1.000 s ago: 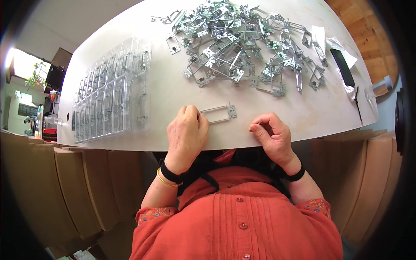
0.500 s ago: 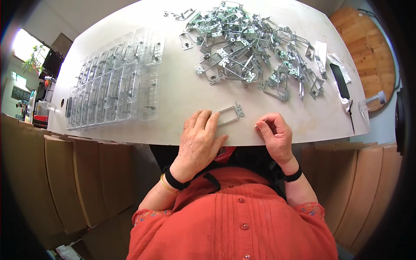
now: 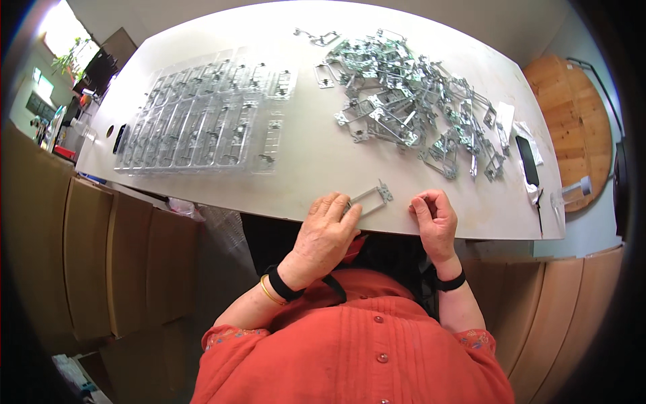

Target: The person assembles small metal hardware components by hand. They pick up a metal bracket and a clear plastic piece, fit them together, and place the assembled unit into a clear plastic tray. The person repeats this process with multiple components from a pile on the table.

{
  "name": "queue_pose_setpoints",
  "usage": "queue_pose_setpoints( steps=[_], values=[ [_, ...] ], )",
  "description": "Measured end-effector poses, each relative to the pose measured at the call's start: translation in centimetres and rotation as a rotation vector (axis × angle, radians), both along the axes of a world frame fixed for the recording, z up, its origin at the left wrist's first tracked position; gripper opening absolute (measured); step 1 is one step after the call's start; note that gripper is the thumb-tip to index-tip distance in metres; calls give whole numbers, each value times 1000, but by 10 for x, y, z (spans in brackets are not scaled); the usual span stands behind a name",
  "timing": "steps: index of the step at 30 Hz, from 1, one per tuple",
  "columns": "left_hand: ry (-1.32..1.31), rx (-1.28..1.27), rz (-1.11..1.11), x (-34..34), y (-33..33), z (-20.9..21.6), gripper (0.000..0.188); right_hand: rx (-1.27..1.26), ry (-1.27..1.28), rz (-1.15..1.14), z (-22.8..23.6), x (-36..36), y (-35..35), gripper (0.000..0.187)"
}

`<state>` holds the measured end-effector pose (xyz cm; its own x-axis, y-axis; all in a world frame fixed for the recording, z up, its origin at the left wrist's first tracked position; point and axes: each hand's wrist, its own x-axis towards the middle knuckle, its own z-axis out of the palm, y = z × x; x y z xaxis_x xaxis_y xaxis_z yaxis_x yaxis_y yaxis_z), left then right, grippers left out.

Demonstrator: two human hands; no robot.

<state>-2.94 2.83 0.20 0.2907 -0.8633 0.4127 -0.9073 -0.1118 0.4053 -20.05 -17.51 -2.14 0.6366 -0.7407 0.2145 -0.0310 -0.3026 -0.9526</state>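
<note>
My left hand (image 3: 324, 236) lies at the table's near edge, fingers bent over the left end of a rectangular metal bracket (image 3: 371, 214), its thumb along the near side. The bracket's open frame and its right end plate with small tabs stick out past the fingers; the covered end is hidden. To the right of it, apart from the bracket, my right hand (image 3: 436, 225) is closed in a pinch, thumb against curled fingers. Whatever it may hold is too small or hidden to make out.
A big heap of similar metal brackets (image 3: 393, 94) spreads over the far middle of the white table (image 3: 303, 161). Clear plastic trays (image 3: 195, 121) with brackets in their slots stand left. A black phone-like object (image 3: 527, 160) lies right, by white wrappers. Cardboard boxes (image 3: 128, 262) line the sides below.
The view has shifted, so the table and its contents sit differently in the picture. My left thumb has drawn closer to the bracket. My right hand keeps its pinch.
</note>
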Motion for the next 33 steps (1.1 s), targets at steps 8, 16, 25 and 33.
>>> queue_pose_setpoints(
  steps=[8, 16, 25, 33],
  values=[
    [80, -76, -35, 3, 4, -4, 28, -38, 34, -12, 0, 2, 0, 10],
    [426, -255, 89, 19, -14, -1, 16, -145, 103, -51, -1, 1, 3, 9],
    [449, -349, 164, 24, -30, -16, 32, -256, 181, -24, 7, 1, 2, 7],
    [349, -329, 198, 21, -30, -18, 36, -158, 94, -32, 20, 16, 11, 10]
  ],
)
